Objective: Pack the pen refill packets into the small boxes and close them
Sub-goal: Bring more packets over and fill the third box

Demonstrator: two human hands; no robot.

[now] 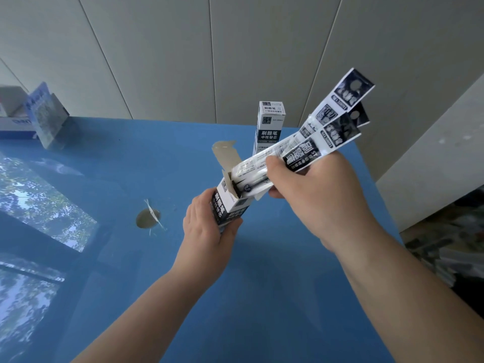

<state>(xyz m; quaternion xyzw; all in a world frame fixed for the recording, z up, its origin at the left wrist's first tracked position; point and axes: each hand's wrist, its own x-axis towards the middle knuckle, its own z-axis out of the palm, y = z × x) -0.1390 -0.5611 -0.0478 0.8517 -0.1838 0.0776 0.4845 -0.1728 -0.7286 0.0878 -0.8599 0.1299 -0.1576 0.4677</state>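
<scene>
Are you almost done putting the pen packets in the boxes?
Partly. One closed box already stands upright on the blue table, so that one looks finished. Right now the left hand holds an open box, flap up, while the right hand grips a bunch of refill packets with their lower ends at the box mouth. Left to do: slide them fully in and close the flap.

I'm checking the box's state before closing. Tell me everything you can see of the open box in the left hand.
The open box is a slim black-and-white printed carton, apparently cardboard with a brown inside. The left hand grips its lower part, holding it tilted above the blue table. Its top flap stands open, and the refill packets gripped by the right hand enter its mouth.
</scene>
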